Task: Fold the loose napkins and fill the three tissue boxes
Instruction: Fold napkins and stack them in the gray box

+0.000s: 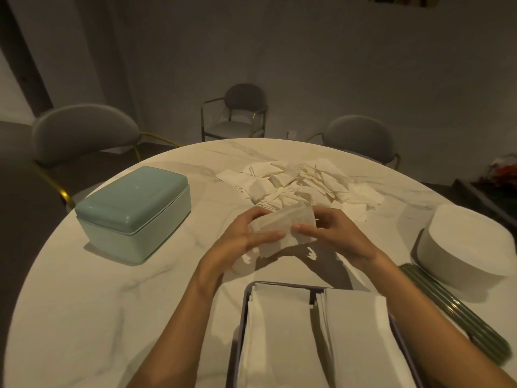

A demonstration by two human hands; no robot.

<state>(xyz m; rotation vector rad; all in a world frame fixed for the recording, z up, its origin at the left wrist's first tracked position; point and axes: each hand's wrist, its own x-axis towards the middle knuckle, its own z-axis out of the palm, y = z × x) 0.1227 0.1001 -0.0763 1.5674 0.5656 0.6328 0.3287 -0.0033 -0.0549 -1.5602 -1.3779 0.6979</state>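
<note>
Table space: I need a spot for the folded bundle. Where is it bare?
Bare marble lies between the teal box and the open tray, and in front of the box toward the table's near-left edge. The far middle is crowded with loose napkins; the right holds a white box.

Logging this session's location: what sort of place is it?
Probably a restaurant dining room: a round white marble table, grey padded chairs with gold frames, and a stack of white plates.

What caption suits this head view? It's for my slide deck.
Both hands, left hand and right hand, fold a napkin above an open box of folded napkins.
</note>
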